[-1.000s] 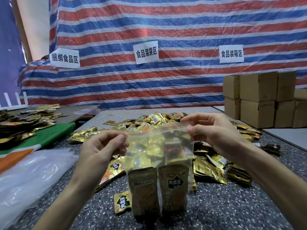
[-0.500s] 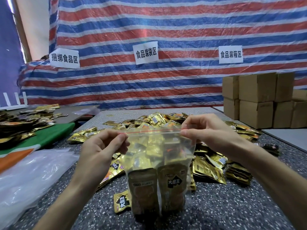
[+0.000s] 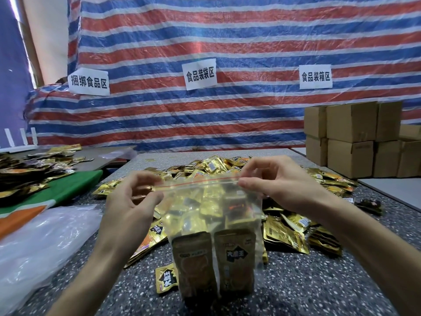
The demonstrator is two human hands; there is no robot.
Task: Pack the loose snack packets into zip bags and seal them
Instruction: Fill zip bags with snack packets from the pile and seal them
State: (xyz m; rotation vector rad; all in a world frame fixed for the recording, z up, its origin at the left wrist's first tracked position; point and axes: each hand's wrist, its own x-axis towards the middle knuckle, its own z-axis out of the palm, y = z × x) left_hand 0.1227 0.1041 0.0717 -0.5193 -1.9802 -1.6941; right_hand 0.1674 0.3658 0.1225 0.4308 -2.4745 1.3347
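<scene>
Head view: your left hand (image 3: pixel 132 208) and right hand (image 3: pixel 280 185) each pinch one end of the red seal line on the zip bag (image 3: pixel 211 215), fingers curled onto the plastic. The bag stands upright on the speckled bench (image 3: pixel 319 290), with two packets (image 3: pixel 234 258) side by side at its bottom. Close behind it sprawls the heap of loose gold packets (image 3: pixel 284 231). One stray packet (image 3: pixel 165 278) lies just left of its foot. Crumpled clear plastic (image 3: pixel 41 242) sits beside your left forearm, and cardboard boxes (image 3: pixel 350 137) are stacked at the far right.

Makeshift food-packing workshop, striped tarpaulin backdrop (image 3: pixel 227 42), paper zone signs (image 3: pixel 200 74), stacked cardboard cartons (image 3: pixel 350 137), speckled tabletop (image 3: pixel 296 281) heaped with snack packets (image 3: pixel 284 231)
</scene>
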